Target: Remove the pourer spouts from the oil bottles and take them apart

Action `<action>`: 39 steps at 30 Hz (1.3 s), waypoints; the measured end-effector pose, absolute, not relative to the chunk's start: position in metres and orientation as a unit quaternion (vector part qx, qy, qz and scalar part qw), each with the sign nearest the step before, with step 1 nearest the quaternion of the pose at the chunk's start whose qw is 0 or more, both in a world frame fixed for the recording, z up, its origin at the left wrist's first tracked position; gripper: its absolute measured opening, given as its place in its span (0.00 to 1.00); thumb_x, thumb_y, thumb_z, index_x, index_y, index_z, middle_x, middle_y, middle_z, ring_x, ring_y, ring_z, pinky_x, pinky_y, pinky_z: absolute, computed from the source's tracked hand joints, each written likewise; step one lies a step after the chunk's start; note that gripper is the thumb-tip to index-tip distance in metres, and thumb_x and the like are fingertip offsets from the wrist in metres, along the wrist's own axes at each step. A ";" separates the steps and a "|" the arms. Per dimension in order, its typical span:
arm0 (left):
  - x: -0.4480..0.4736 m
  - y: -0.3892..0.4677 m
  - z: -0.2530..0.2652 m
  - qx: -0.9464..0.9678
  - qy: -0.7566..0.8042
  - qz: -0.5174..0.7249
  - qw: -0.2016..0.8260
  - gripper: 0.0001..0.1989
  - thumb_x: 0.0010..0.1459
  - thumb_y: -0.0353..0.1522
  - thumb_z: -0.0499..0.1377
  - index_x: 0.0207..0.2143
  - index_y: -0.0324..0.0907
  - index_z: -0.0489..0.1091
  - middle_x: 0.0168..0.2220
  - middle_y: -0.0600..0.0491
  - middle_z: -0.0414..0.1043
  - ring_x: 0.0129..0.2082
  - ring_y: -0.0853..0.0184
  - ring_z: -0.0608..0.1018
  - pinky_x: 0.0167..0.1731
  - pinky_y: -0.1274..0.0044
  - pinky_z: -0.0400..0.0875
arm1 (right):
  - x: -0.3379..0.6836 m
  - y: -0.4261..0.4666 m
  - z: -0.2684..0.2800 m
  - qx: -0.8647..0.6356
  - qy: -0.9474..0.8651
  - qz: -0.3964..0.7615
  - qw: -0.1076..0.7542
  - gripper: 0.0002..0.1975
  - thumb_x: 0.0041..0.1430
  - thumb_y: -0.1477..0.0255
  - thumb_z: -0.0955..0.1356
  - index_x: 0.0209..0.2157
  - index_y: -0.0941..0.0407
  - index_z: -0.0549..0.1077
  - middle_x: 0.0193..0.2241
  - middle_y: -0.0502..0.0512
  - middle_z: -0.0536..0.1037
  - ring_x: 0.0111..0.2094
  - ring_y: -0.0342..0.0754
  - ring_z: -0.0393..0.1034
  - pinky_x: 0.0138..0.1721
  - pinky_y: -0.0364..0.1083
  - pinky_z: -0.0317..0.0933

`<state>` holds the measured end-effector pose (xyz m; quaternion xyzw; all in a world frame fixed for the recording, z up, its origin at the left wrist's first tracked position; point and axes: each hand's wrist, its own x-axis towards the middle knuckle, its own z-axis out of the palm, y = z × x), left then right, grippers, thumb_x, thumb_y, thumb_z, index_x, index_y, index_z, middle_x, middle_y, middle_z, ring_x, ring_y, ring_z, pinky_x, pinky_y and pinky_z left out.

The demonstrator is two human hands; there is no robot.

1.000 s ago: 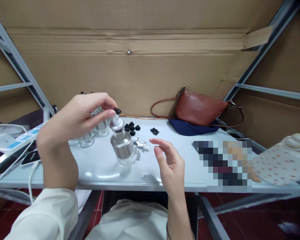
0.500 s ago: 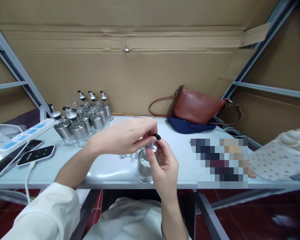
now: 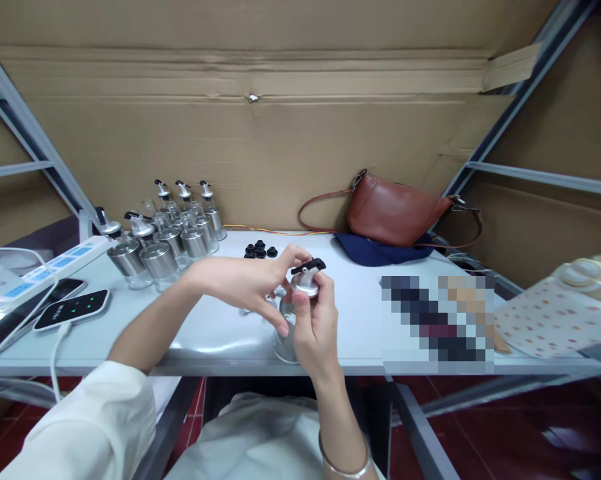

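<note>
A glass oil bottle [image 3: 286,347] with a steel sleeve stands near the table's front edge. Its silver pour spout [image 3: 306,284] with a black flip lid [image 3: 309,266] sits at the top. My right hand [image 3: 317,327] is closed around the upper part of the bottle, just below and beside the spout. On the bottle's left, my left hand [image 3: 255,283] has its thumb and fingers spread, the thumb low by the body and the fingers up near the lid. Several black plugs [image 3: 261,250] lie behind my left hand. Small shiny parts, partly hidden by that hand, lie beneath it.
Several similar oil bottles [image 3: 160,263] stand at the back left, some with spouts. A power strip [image 3: 55,270] and a charging device [image 3: 73,311] lie at left. On the right are a brown bag [image 3: 395,212], a navy cap [image 3: 375,252], a pixelated patch and a dotted pouch [image 3: 550,327].
My left hand has come off the spout and spread its fingers, uncovering the black lid and the plugs behind. My right hand has shifted slightly left around the bottle.
</note>
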<state>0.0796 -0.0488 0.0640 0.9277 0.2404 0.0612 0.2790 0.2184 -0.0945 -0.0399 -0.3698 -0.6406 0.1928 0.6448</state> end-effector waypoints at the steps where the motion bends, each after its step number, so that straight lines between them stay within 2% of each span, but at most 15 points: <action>1: 0.081 -0.047 0.061 0.924 0.243 0.064 0.289 0.36 0.52 0.37 0.63 0.56 0.42 0.46 0.53 0.40 0.61 0.37 0.67 0.75 0.32 0.78 0.67 | 0.218 -0.094 -0.040 -0.369 -0.638 0.184 0.650 0.10 0.64 0.67 0.60 0.46 0.54 0.62 0.32 0.52 0.74 0.30 0.46 0.71 0.31 0.45 0.65; 3: 0.086 -0.042 0.056 0.912 0.258 0.057 0.314 0.35 0.53 0.35 0.62 0.57 0.43 0.46 0.50 0.44 0.65 0.33 0.69 0.76 0.29 0.79 0.67 | 0.218 -0.094 -0.041 -0.365 -0.639 0.169 0.656 0.09 0.64 0.67 0.60 0.44 0.53 0.62 0.31 0.51 0.74 0.28 0.46 0.71 0.29 0.44 0.65; 5: 0.089 -0.034 0.054 0.898 0.257 0.009 0.357 0.32 0.52 0.37 0.62 0.56 0.42 0.52 0.41 0.50 0.70 0.29 0.71 0.74 0.27 0.80 0.67 | 0.218 -0.095 -0.040 -0.360 -0.644 0.161 0.655 0.09 0.64 0.67 0.60 0.44 0.53 0.63 0.30 0.51 0.74 0.27 0.45 0.70 0.28 0.44 0.64; 7: 0.092 -0.026 0.052 0.878 0.246 -0.061 0.406 0.24 0.50 0.40 0.63 0.48 0.40 0.63 0.34 0.53 0.71 0.26 0.71 0.72 0.25 0.80 0.66 | 0.217 -0.096 -0.039 -0.356 -0.647 0.160 0.655 0.09 0.64 0.67 0.60 0.44 0.53 0.63 0.30 0.51 0.75 0.27 0.45 0.70 0.28 0.44 0.65; 9: 0.094 -0.020 0.050 0.855 0.233 -0.115 0.449 0.19 0.49 0.43 0.63 0.37 0.38 0.70 0.29 0.54 0.71 0.25 0.72 0.70 0.23 0.80 0.65 | 0.217 -0.097 -0.037 -0.352 -0.646 0.159 0.659 0.09 0.64 0.66 0.59 0.43 0.53 0.63 0.29 0.51 0.75 0.27 0.45 0.71 0.28 0.44 0.65; 13: 0.095 -0.017 0.048 0.836 0.231 -0.132 0.479 0.18 0.48 0.44 0.64 0.31 0.38 0.72 0.26 0.55 0.70 0.25 0.72 0.69 0.24 0.80 0.65 | 0.218 -0.099 -0.037 -0.356 -0.644 0.160 0.657 0.09 0.65 0.64 0.59 0.42 0.53 0.62 0.25 0.48 0.73 0.24 0.44 0.69 0.25 0.43 0.64; 16: 0.094 -0.017 0.046 0.851 0.228 -0.112 0.459 0.17 0.46 0.43 0.66 0.27 0.37 0.71 0.23 0.56 0.68 0.25 0.73 0.68 0.25 0.81 0.65 | 0.221 -0.100 -0.036 -0.370 -0.652 0.162 0.642 0.08 0.65 0.65 0.60 0.42 0.54 0.61 0.27 0.49 0.73 0.25 0.44 0.69 0.26 0.42 0.64; 20: 0.095 -0.014 0.041 0.810 0.214 -0.094 0.538 0.16 0.46 0.42 0.65 0.29 0.38 0.69 0.27 0.55 0.69 0.26 0.72 0.71 0.25 0.81 0.69 | 0.226 -0.103 -0.028 -0.376 -0.675 0.135 0.620 0.06 0.64 0.68 0.60 0.41 0.54 0.63 0.33 0.53 0.72 0.32 0.46 0.69 0.32 0.44 0.64; 23: 0.096 -0.014 0.039 0.772 0.202 -0.111 0.592 0.14 0.49 0.40 0.63 0.31 0.37 0.70 0.33 0.52 0.71 0.31 0.69 0.74 0.29 0.78 0.74 | 0.228 -0.103 -0.025 -0.386 -0.676 0.143 0.612 0.06 0.65 0.68 0.59 0.40 0.54 0.63 0.33 0.53 0.72 0.31 0.45 0.69 0.31 0.43 0.64; 30: 0.100 -0.017 0.041 0.784 0.197 -0.105 0.580 0.09 0.52 0.35 0.61 0.32 0.38 0.71 0.32 0.53 0.71 0.35 0.66 0.78 0.33 0.76 0.77 | 0.229 -0.099 -0.025 -0.404 -0.661 0.157 0.613 0.08 0.65 0.64 0.59 0.40 0.53 0.61 0.27 0.50 0.74 0.25 0.45 0.68 0.26 0.43 0.61; 36: 0.101 -0.016 0.037 0.779 0.194 -0.087 0.590 0.14 0.50 0.39 0.64 0.32 0.38 0.69 0.34 0.53 0.71 0.33 0.67 0.78 0.31 0.76 0.78 | 0.229 -0.100 -0.023 -0.422 -0.625 0.200 0.626 0.11 0.63 0.61 0.60 0.40 0.53 0.62 0.24 0.47 0.73 0.23 0.45 0.68 0.25 0.42 0.60; 39: 0.100 -0.017 0.038 0.784 0.199 -0.090 0.581 0.15 0.50 0.40 0.64 0.31 0.37 0.68 0.31 0.54 0.69 0.29 0.69 0.77 0.29 0.77 0.77 | 0.227 -0.099 -0.022 -0.420 -0.603 0.224 0.640 0.12 0.63 0.60 0.61 0.40 0.54 0.63 0.24 0.47 0.74 0.24 0.45 0.70 0.26 0.43 0.62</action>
